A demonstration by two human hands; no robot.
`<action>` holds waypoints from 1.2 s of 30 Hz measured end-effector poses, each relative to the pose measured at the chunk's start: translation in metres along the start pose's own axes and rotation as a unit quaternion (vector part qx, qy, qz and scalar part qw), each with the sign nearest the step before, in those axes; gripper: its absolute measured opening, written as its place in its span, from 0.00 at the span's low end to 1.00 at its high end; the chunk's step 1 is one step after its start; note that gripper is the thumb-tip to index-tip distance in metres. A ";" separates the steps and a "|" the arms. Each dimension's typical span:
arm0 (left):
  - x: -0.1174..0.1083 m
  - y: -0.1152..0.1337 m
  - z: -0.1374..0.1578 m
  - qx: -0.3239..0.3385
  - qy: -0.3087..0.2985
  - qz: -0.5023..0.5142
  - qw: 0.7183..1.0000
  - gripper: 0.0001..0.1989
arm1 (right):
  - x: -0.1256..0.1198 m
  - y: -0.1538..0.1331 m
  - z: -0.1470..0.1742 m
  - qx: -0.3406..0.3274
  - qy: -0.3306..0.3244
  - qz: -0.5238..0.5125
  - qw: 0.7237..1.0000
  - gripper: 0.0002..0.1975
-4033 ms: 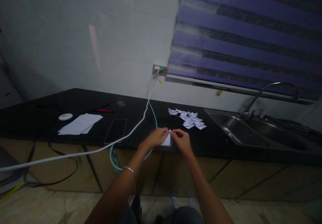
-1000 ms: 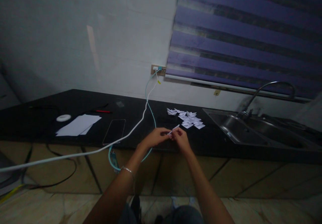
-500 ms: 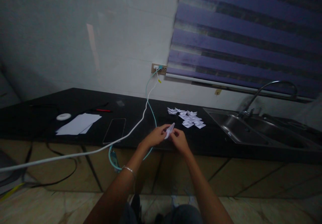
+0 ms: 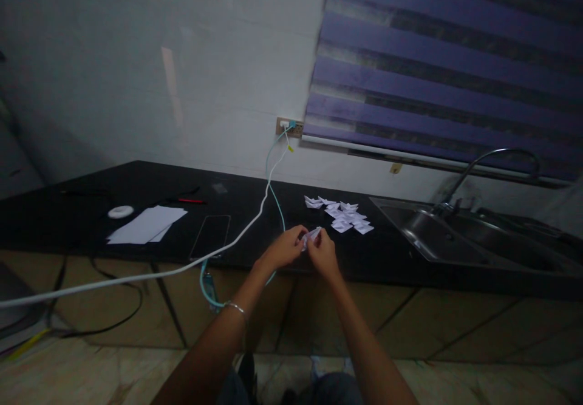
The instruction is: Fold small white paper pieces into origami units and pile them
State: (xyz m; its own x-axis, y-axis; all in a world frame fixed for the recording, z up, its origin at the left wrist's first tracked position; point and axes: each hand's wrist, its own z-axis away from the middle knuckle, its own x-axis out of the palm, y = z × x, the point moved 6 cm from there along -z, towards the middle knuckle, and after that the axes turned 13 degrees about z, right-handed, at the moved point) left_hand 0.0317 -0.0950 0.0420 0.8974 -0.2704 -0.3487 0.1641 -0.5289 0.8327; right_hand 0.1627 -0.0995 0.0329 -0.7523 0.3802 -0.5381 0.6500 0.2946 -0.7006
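Note:
Between my two hands is a small piece of folded white paper, held just above the front edge of the black counter. My left hand pinches its left side, with the fingers closed. On the other side my right hand grips the paper, its fingertips covering part of it. The fold's exact shape is partly hidden by my fingers. Just beyond my hands, several folded white paper boats lie grouped on the counter.
White paper sheets, a white roll, a red pen and a dark phone lie to the left. A white cable crosses from the wall socket. A steel sink with a tap stands right.
The folded paper has turned from upright to more slanted. My right hand has moved in over it, and both hands are closer together. The view has shifted slightly.

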 end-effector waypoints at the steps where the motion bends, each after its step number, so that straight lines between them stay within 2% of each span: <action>1: 0.000 0.001 0.000 0.006 0.006 -0.004 1.000 0.14 | 0.001 -0.002 0.001 -0.011 -0.012 -0.006 1.000 0.03; 6: 0.001 0.001 -0.003 0.031 0.010 -0.012 0.999 0.14 | 0.003 -0.001 0.002 -0.026 -0.017 -0.001 1.000 0.01; 10: -0.002 -0.010 -0.005 0.000 0.023 0.010 1.000 0.12 | -0.001 0.002 0.002 -0.005 0.019 0.032 0.999 0.03; 14: -0.006 -0.022 -0.007 -0.050 0.049 0.088 0.994 0.17 | -0.004 -0.006 0.003 -0.043 0.011 0.025 0.999 0.09; 18: -0.005 -0.028 -0.010 -0.073 0.043 0.176 0.981 0.22 | -0.004 -0.011 0.004 -0.070 -0.004 0.025 0.997 0.11; 24: -0.007 -0.031 -0.012 -0.098 0.057 0.176 0.978 0.25 | -0.005 -0.018 0.007 -0.119 -0.006 0.006 0.993 0.13; 28: -0.002 -0.026 -0.014 -0.084 0.021 0.218 0.972 0.24 | -0.006 -0.022 0.010 -0.144 0.008 0.002 0.990 0.14; 32: 0.001 -0.027 -0.012 -0.087 -0.011 0.281 0.956 0.23 | -0.008 -0.021 0.011 -0.132 0.022 -0.008 0.991 0.15; 36: -0.002 -0.038 -0.011 -0.098 0.005 0.311 0.945 0.31 | -0.007 -0.010 0.007 -0.062 -0.010 -0.089 0.994 0.21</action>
State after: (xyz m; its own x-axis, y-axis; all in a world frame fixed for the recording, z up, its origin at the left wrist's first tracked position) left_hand 0.0281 -0.0659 0.0157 0.8491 -0.4715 0.2382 -0.3253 -0.1114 0.9390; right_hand 0.1609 -0.1108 0.0402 -0.8581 0.2956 -0.4199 0.5131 0.4615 -0.7237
